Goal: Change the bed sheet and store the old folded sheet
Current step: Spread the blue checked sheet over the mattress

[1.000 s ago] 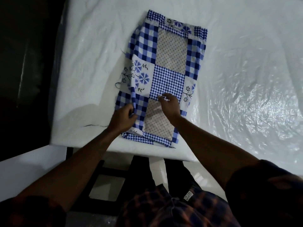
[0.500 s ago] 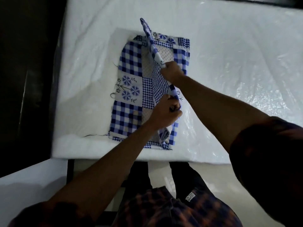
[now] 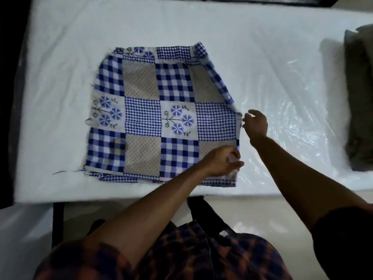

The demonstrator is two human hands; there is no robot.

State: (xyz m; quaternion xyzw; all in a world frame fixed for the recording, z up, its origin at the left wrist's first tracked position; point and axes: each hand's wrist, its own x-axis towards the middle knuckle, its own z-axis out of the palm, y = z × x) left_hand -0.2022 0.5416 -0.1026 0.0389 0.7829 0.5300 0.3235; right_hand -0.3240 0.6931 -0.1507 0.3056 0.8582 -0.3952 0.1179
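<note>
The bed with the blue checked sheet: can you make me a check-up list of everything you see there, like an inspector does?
Surface: white mattress under a shiny, crinkly plastic cover.
Job's things: blue checked sheet lies flat in layers near the front edge, with its right edge slightly lifted.
Clutter: dark bundle on the mattress at far right; what it is cannot be told.
Hands: left hand grips the sheet's right edge near the front corner; right hand is loosely open at that edge farther back, and whether it touches is unclear.
Cables: nothing seen; only a loose thread trailing from the sheet's front left corner.
Surroundings: dark bed frame below, pale floor, darkness at left.
</note>
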